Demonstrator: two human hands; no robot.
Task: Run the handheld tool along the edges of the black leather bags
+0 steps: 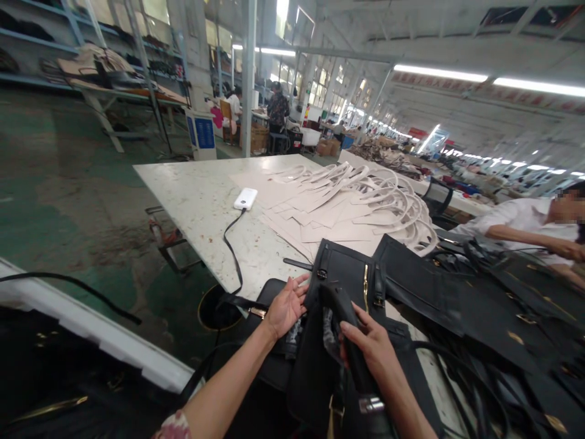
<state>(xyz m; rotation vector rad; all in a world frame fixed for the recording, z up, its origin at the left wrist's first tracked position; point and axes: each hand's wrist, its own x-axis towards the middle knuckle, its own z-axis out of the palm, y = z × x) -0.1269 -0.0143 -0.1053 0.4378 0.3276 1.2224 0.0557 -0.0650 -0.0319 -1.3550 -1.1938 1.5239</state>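
Note:
My left hand [289,305] is palm up with fingers stretched out, its fingertips at the left edge of a black bag [343,262] with a gold zipper. My right hand [365,341] is closed around a thick black strap [354,353], seemingly a bag handle, with a silver metal fitting at its lower end. Clear plastic wrap [329,332] shows beside this strap. Under my left wrist lies another black piece [269,292] with a metal buckle. Parts of the bag are hidden behind my hands.
Beige bag panels with looped handles [329,207] are heaped on the white table [192,195]. A white power bank [245,198] has a black cable running off it. More black bags [493,299] pile up at right, beside a person in a white shirt [516,219].

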